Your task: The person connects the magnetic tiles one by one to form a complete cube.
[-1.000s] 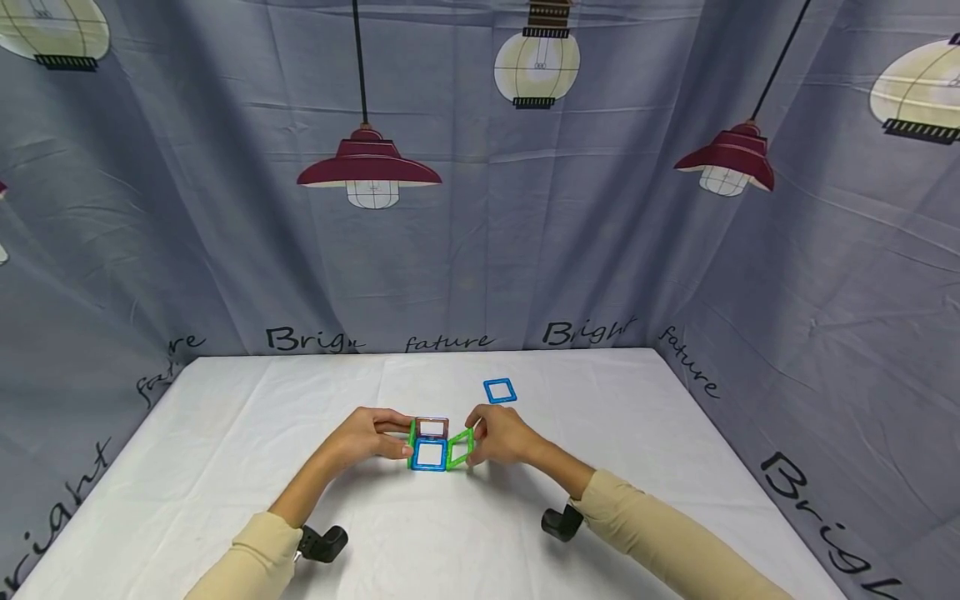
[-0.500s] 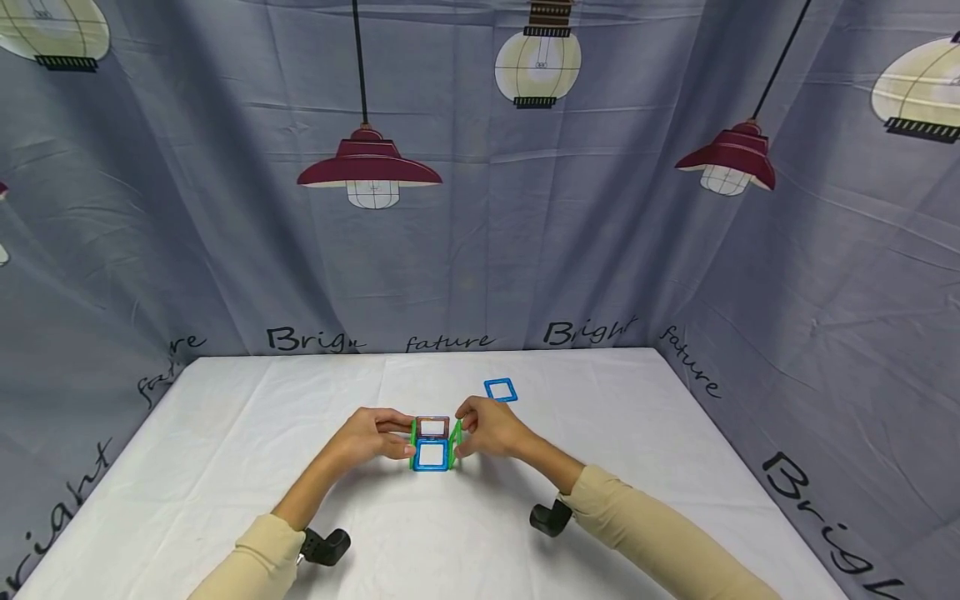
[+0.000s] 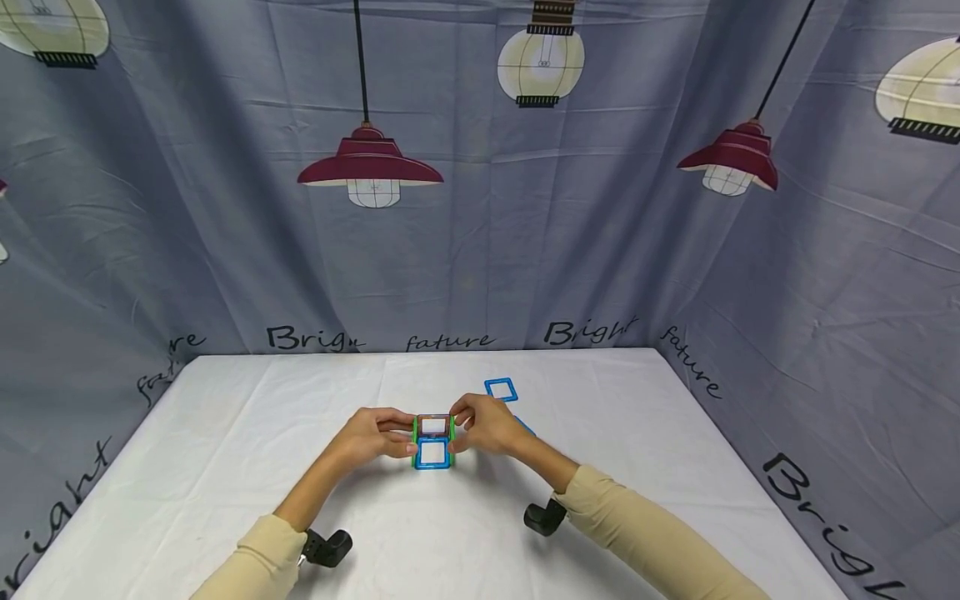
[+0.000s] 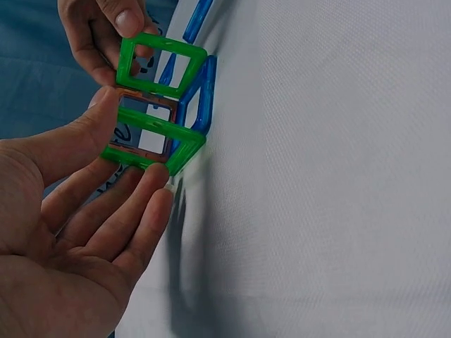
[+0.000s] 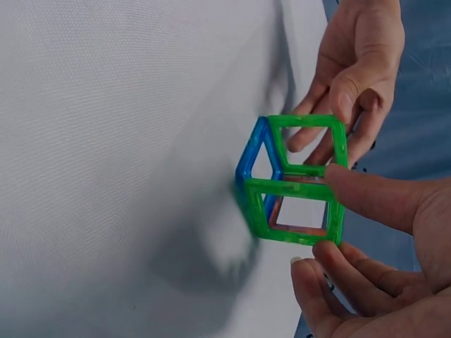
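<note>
Four-sided magnetic tiles form an open box between my two hands. Its base is a blue tile, and a brown tile stands at the back. My left hand pinches the left green tile by its edges between thumb and fingers. On the opposite side, my right hand pinches the right green tile, which stands upright at the edge of the blue base. In the right wrist view, both green tiles run nearly parallel and the brown one shows between them.
Beyond the right hand, a loose blue tile lies flat on the white-covered table. Another blue tile is mostly hidden behind the right wrist. A grey printed curtain surrounds the table's back and sides.
My right hand has moved left, swinging the right green tile from a slanted, outward angle to upright against the box. A second loose blue tile now shows behind the right wrist. The left hand barely moves.
</note>
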